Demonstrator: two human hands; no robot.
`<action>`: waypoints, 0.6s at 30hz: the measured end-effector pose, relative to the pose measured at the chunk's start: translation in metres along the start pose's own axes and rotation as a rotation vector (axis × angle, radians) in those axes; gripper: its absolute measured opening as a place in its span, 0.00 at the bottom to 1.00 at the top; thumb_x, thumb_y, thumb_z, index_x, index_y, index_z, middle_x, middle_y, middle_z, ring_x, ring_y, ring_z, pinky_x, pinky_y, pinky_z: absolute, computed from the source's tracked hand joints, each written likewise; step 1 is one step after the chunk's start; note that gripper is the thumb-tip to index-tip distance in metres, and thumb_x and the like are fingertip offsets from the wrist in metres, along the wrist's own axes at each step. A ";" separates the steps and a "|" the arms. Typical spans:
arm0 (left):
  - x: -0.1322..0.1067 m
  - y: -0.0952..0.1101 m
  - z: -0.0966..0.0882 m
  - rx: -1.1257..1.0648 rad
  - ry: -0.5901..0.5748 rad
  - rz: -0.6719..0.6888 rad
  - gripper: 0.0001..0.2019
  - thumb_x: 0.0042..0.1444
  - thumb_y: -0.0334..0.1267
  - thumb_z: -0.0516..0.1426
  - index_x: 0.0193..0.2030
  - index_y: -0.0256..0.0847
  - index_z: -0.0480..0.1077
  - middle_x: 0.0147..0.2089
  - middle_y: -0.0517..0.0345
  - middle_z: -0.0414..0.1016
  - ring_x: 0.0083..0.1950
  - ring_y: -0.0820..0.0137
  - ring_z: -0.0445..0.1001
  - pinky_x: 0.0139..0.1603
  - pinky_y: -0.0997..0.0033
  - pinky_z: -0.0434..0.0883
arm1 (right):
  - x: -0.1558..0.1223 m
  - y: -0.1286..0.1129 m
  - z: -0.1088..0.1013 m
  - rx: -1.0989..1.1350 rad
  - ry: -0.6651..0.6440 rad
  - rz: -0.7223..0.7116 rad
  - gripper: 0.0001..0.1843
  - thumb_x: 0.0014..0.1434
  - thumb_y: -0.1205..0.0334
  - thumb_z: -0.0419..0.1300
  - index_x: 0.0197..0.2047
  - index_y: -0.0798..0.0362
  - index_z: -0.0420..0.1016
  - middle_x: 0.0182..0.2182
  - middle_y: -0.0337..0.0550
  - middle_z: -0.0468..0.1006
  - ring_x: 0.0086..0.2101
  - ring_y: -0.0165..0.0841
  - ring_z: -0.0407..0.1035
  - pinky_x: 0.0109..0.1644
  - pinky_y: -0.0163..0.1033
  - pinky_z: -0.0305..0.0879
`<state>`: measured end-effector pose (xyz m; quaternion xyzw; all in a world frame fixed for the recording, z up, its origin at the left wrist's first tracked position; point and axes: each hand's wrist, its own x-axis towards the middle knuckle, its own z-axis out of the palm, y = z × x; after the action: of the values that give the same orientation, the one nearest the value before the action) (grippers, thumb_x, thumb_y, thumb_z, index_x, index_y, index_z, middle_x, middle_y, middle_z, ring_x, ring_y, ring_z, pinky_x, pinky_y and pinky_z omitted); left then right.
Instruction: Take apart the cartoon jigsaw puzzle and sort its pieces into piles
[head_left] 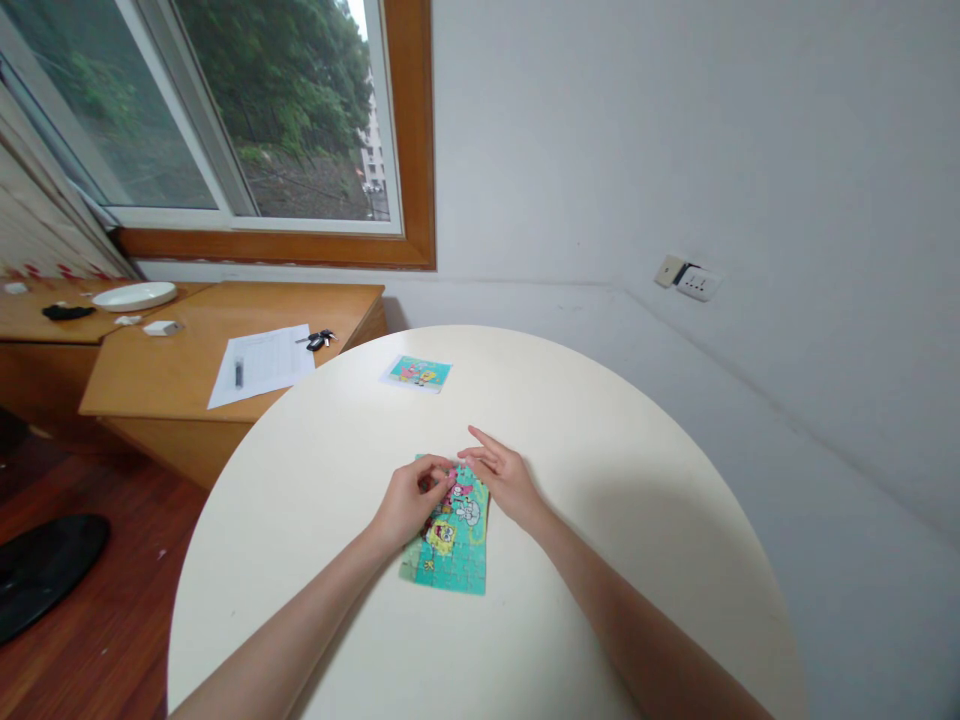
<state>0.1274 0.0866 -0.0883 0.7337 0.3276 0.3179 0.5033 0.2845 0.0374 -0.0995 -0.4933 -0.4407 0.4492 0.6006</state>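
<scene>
A teal jigsaw puzzle [457, 565] with cartoon figures lies on the round white table [600, 640] in front of me. My left hand [411, 498] is over its upper left part, thumb and forefinger pinched together on a small puzzle piece [451, 479]. The fingers partly cover that piece, and the hand hides some of the picture. At the puzzle's upper right edge is my right hand [504, 478], its forefinger stretched out and the fingers apart, with nothing seen in it. Its fingertips are close to those of the left.
A small picture card [421, 374] with similar figures lies farther back on the table. Beyond the left edge, a wooden desk [180, 370] carries a paper sheet [262, 365], keys [321, 340] and a white plate [135, 296]. Wall sockets [697, 283] are at right.
</scene>
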 end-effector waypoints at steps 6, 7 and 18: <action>-0.001 0.005 -0.003 0.015 0.050 -0.005 0.11 0.51 0.41 0.56 0.37 0.35 0.72 0.28 0.57 0.73 0.28 0.73 0.68 0.29 0.75 0.64 | 0.001 0.000 0.001 -0.099 0.045 -0.034 0.25 0.48 0.54 0.62 0.49 0.54 0.71 0.39 0.47 0.75 0.39 0.34 0.71 0.45 0.40 0.66; -0.001 0.006 -0.003 0.012 0.064 -0.007 0.11 0.50 0.41 0.56 0.36 0.35 0.72 0.28 0.57 0.73 0.28 0.73 0.68 0.29 0.75 0.65 | 0.001 0.000 0.002 -0.128 0.035 -0.041 0.22 0.48 0.54 0.62 0.46 0.55 0.72 0.38 0.47 0.76 0.39 0.34 0.71 0.45 0.39 0.66; 0.000 0.011 -0.004 -0.062 0.122 -0.049 0.13 0.47 0.44 0.57 0.33 0.35 0.71 0.25 0.59 0.71 0.26 0.73 0.66 0.27 0.75 0.63 | -0.002 -0.001 0.004 -0.294 -0.056 -0.041 0.14 0.49 0.52 0.61 0.27 0.56 0.72 0.21 0.37 0.70 0.22 0.26 0.60 0.24 0.31 0.56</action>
<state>0.1258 0.0851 -0.0765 0.6885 0.3658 0.3597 0.5126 0.2805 0.0363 -0.0985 -0.5540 -0.5282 0.3814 0.5184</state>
